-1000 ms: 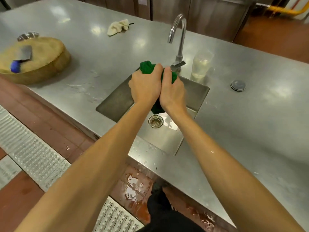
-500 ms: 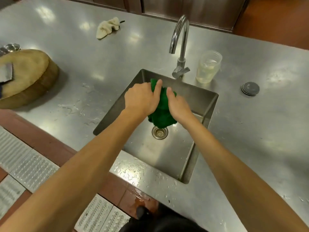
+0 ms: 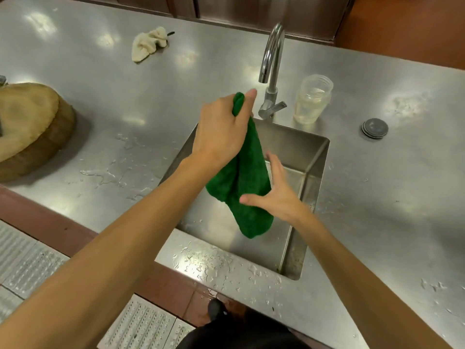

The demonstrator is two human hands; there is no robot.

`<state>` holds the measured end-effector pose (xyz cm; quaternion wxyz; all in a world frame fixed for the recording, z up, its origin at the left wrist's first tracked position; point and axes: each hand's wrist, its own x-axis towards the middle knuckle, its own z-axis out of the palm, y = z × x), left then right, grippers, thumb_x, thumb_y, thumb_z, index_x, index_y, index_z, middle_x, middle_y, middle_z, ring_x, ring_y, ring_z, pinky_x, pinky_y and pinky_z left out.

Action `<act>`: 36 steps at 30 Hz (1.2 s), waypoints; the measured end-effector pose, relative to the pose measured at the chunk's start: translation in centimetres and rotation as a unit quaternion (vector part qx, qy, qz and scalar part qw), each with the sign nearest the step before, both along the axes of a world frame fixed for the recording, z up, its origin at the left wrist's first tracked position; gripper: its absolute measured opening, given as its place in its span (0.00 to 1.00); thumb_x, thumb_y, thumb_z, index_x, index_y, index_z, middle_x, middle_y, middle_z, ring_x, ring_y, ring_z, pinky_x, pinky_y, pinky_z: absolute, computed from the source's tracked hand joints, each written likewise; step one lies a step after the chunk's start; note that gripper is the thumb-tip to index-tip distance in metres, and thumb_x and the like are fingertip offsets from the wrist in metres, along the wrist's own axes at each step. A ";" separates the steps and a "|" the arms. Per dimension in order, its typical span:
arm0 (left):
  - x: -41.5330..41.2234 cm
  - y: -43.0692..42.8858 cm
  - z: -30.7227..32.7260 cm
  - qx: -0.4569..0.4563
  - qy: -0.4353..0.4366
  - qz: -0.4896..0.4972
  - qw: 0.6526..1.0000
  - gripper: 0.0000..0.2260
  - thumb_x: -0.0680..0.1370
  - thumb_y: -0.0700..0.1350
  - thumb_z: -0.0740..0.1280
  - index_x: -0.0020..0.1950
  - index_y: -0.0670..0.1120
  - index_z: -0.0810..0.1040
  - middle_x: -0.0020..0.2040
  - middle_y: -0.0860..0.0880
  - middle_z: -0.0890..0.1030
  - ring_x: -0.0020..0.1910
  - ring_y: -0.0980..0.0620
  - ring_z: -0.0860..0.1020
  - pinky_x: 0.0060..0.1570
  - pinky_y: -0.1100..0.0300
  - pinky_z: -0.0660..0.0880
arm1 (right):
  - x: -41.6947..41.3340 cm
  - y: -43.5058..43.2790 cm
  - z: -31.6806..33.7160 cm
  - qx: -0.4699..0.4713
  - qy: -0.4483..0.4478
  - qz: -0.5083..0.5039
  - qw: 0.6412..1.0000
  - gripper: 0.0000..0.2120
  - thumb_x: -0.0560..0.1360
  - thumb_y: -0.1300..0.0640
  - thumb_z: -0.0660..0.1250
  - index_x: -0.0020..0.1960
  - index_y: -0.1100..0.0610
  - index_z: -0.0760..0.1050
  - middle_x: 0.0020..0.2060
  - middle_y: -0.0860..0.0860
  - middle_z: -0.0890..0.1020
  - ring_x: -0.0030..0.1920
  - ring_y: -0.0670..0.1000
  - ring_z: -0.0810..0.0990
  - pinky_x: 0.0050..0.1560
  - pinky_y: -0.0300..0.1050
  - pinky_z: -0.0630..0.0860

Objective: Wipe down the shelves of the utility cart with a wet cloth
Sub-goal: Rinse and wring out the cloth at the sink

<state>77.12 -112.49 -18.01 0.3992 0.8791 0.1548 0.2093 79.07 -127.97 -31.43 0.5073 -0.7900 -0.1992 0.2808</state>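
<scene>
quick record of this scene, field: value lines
left hand: grips top end of cloth
right hand: open, at cloth's lower half
cloth: green, hangs over sink
tap: no water seen flowing
jar: on counter, right of tap
rag: beige, far on counter

a dark green cloth (image 3: pixel 245 177) hangs lengthwise, bunched and wet-looking, its top gripped, its lower end dangling above the sink (image 3: pixel 319 149).
</scene>
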 end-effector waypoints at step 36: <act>-0.4 -2.6 -8.5 -0.052 0.171 -0.048 0.983 0.07 0.61 0.47 0.67 0.37 0.52 0.72 0.34 0.52 0.79 0.39 0.45 0.80 0.43 0.56 0.76 | 0.7 -4.9 6.5 -0.076 -0.406 0.015 0.911 0.50 0.67 0.71 0.67 0.80 0.51 0.47 0.80 0.54 0.50 0.80 0.54 0.48 0.77 0.55 0.56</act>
